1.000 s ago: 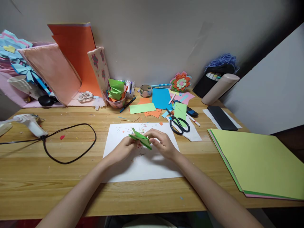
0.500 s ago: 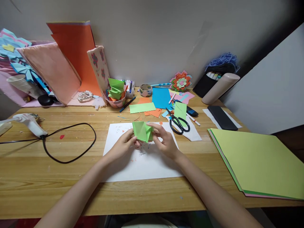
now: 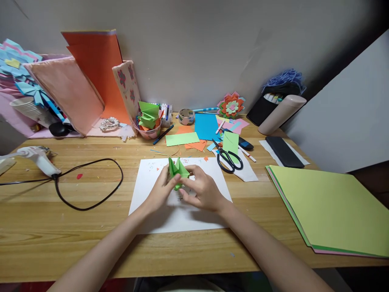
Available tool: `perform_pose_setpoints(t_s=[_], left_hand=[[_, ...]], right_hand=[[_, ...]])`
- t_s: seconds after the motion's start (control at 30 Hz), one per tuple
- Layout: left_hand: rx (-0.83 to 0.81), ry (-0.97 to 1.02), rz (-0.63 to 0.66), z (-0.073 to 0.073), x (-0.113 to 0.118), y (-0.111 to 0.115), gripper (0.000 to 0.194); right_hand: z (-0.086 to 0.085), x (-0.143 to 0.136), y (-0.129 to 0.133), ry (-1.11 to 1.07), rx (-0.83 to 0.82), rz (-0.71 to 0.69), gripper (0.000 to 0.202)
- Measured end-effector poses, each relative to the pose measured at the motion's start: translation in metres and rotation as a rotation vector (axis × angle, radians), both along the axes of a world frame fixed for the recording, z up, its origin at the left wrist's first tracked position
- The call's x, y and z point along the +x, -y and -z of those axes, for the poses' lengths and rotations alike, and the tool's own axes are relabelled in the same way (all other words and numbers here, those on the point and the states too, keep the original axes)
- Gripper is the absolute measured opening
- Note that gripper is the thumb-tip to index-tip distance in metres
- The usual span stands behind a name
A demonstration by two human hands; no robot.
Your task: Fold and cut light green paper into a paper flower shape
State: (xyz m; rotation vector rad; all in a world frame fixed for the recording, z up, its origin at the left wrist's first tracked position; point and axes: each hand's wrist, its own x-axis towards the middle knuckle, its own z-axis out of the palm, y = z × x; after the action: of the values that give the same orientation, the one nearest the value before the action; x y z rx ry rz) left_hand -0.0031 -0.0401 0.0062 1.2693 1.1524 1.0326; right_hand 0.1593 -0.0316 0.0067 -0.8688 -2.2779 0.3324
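A piece of folded green paper is held above a white sheet, its flaps standing up in points. My left hand pinches it from the left, thumb on the near side. From the right, my right hand has its fingers closed on the paper's near and right edges. The fingers cover the lower part of the folds. Small coloured scraps and marks lie on the white sheet beneath.
Black-handled scissors rest right of the sheet, near a phone. A stack of coloured paper lies at right. At left are a hot glue gun and its looped cable. Paper pieces, tape and a cup stand behind.
The green paper has been turned and its flaps now spread upward, where a flat face showed before. My right hand has moved lower and left, close to my left thumb.
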Motion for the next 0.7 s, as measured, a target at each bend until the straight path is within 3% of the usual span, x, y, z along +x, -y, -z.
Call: perform_pose_setpoints(t_s=[0.2, 0.33, 0.5, 0.7], left_hand=[[0.002, -0.045, -0.034, -0.002, -0.007, -0.001, 0.038], [0.035, -0.114, -0.054, -0.005, -0.008, 0.0, 0.037], [0.052, -0.096, -0.111, -0.007, -0.007, 0.0, 0.038], [-0.036, -0.17, -0.163, -0.007, -0.011, -0.003, 0.045]], right_hand=[[-0.001, 0.005, -0.001, -0.296, -0.23, 0.179, 0.023], [-0.001, 0.004, -0.006, -0.364, -0.376, 0.267, 0.017], [0.005, 0.003, -0.012, -0.596, -0.675, 0.244, 0.034], [0.007, 0.007, -0.018, -0.737, -0.702, 0.283, 0.027]])
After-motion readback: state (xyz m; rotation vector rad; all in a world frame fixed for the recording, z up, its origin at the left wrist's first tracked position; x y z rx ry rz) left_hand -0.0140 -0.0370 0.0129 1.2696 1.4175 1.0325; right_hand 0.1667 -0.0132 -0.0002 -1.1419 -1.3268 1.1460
